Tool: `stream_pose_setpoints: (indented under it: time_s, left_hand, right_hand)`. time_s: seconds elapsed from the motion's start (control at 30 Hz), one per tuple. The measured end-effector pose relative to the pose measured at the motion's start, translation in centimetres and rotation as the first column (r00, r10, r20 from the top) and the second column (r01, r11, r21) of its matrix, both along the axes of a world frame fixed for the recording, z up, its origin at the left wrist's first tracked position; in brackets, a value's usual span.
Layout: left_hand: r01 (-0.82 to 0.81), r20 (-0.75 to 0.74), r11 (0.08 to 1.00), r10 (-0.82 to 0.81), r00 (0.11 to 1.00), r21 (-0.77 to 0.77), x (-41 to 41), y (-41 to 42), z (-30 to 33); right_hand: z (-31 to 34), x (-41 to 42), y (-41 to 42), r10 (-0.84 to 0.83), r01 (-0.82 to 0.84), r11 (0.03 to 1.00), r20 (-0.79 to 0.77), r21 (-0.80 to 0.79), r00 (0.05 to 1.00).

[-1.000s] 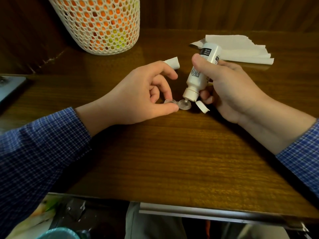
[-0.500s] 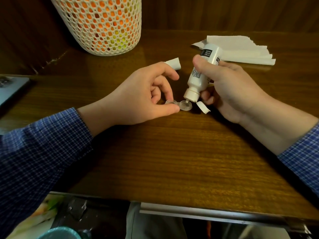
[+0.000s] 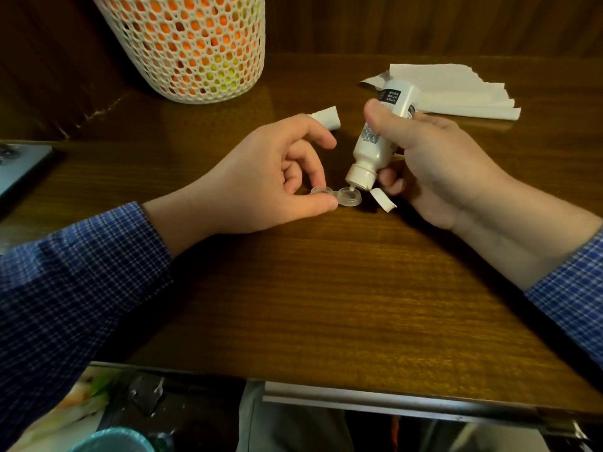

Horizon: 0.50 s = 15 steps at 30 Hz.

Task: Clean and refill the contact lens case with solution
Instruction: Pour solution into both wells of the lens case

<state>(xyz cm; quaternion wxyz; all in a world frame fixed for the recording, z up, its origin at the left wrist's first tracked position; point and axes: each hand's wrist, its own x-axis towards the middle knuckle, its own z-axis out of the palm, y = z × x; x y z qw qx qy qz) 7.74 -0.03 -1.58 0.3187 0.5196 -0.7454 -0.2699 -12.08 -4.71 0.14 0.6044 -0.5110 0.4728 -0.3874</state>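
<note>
A clear two-well contact lens case (image 3: 351,198) lies on the wooden table (image 3: 326,288). My left hand (image 3: 261,177) pinches its left well between thumb and finger. My right hand (image 3: 437,164) grips a small white solution bottle (image 3: 378,135), tipped nozzle-down with its tip over the right well. A white cap (image 3: 383,200) lies just right of the case, below the bottle. Another white cap (image 3: 328,116) sits behind my left index finger.
A white mesh basket (image 3: 189,44) with orange and yellow contents stands at the back left. A folded white paper towel (image 3: 456,89) lies at the back right. A dark flat device (image 3: 19,164) sits at the left edge. The table's front edge has a metal rail (image 3: 391,399).
Both hands, the bottle and the case stay in nearly the same pose; the bottle's nozzle remains over the right well.
</note>
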Motion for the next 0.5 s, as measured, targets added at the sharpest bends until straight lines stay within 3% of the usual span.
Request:
stream_pose_setpoints:
  time_s: [0.5]
  left_hand:
    - [0.005, 0.016, 1.0, -0.005, 1.0, -0.005, -0.05, 0.05, 0.11]
  right_hand:
    - [-0.16, -0.06, -0.04, 0.03, -0.03, 0.999, 0.0, -0.028, 1.0]
